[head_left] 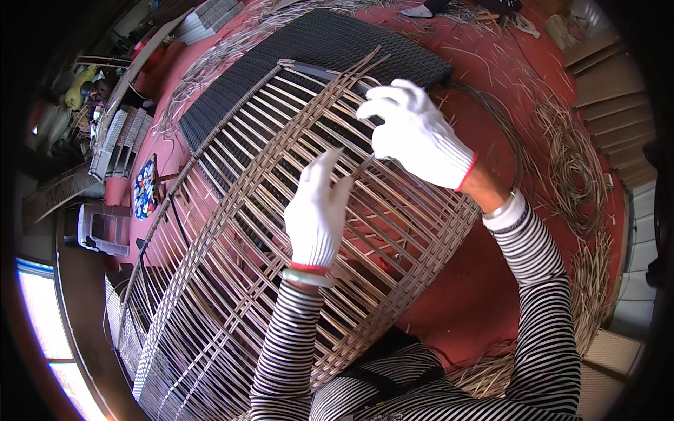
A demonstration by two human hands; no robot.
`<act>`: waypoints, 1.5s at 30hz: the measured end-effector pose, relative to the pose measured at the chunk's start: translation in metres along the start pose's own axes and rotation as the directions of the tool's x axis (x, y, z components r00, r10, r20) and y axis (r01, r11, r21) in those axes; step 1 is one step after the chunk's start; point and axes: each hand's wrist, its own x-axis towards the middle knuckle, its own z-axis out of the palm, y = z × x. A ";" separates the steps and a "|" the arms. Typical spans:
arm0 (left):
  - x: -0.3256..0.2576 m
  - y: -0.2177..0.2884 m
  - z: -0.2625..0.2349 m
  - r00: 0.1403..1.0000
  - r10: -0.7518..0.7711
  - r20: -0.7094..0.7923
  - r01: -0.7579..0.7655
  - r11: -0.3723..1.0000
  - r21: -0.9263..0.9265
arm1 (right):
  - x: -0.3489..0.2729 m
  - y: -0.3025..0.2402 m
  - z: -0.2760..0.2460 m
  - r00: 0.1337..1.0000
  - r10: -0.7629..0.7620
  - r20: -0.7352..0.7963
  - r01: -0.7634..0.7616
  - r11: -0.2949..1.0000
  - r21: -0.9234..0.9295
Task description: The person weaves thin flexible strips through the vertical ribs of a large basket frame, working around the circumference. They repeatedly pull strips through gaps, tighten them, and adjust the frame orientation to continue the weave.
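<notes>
A large openwork wicker panel (256, 184) of brown-grey rods and woven bands lies in front of me, tilted across the view. Both my hands wear white knit gloves with red cuffs. Over the middle of the panel, my left hand (316, 217) is raised with its fingers stretched upward and the thumb apart. My right hand (419, 137) is curled near the panel's upper right edge, by loose strip ends. A thin greyish piece (363, 166) sticks out below its fingers toward my left hand; what kind of thing it is I cannot tell.
Beyond the panel lies a dark woven piece (337, 42) on the red floor (463, 309). Bundles of loose strips (569, 165) lie at the right. A clear plastic bin (104, 228) and a patterned stool (145, 188) stand at the left. Someone's foot (417, 11) shows at the top.
</notes>
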 end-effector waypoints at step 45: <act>0.063 0.035 0.042 0.864 -0.123 0.488 0.389 0.778 -0.493 | -0.006 0.060 -0.019 0.973 0.166 0.158 -0.204 0.940 0.272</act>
